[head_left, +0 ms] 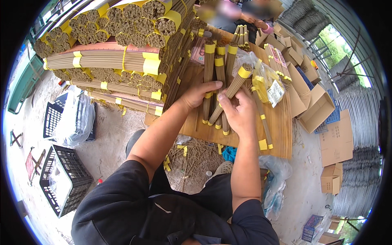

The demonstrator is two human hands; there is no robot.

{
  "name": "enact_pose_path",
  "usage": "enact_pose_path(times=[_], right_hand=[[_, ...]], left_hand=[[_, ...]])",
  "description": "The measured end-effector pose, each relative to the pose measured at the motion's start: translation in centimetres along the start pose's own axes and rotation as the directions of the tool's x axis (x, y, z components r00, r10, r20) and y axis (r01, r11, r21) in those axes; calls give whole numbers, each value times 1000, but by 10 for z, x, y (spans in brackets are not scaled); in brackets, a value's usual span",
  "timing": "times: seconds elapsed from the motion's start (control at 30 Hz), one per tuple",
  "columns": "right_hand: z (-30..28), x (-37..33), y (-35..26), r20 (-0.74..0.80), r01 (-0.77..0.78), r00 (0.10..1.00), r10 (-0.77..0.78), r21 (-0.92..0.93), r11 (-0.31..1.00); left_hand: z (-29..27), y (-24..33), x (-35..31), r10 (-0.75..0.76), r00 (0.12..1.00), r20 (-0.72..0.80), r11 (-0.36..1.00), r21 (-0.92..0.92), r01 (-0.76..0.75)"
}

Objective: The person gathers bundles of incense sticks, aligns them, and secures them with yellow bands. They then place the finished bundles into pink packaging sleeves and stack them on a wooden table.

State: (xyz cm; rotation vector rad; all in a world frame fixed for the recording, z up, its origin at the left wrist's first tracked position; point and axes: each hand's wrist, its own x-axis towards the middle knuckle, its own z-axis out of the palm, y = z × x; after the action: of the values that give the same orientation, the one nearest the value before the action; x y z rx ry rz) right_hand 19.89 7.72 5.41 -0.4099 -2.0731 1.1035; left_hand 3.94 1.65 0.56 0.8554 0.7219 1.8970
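My right hand (241, 109) is closed around a slanted bundle of brown incense sticks (235, 85), its thumb pressed on the side. Yellow paper bands wrap this bundle near both ends. My left hand (198, 94) is closed around an upright-looking incense bundle (208, 65) just left of it, with the thumb across the front and the other fingers hidden behind. Between and behind the hands lie more banded bundles (220, 67) on the wooden table (281, 134). A thin group of sticks (262, 116) with yellow bands rests right of my right hand.
A tall stack of incense bundles (122, 61) rises at the left. A clear plastic bag with yellow paper (265, 87) lies on the table's right. Open cardboard boxes (316, 106) stand farther right, black crates (65, 175) on the left floor. Another person's hands (259, 23) show across the table.
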Motion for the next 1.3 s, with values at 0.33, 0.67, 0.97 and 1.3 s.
enact_pose_path(times=[0.33,0.67,0.97,1.3], right_hand=[[-62,-20,-70,158,-348,938,310,394,851],[-115,-47,-92,40,12,998,-49,640,769],[-69,-5,-7,-240,527,812,-532,-89,845],[-57,-5,-15,-353,599,732,-582,-74,798]], left_hand=[[5,-5,11,128,987,-98,984,141,-113],[-1,-13,14,126,987,-103,986,124,-113],[3,-14,10,94,991,-99,985,155,-78],[1,-12,11,83,994,-76,988,135,-72]])
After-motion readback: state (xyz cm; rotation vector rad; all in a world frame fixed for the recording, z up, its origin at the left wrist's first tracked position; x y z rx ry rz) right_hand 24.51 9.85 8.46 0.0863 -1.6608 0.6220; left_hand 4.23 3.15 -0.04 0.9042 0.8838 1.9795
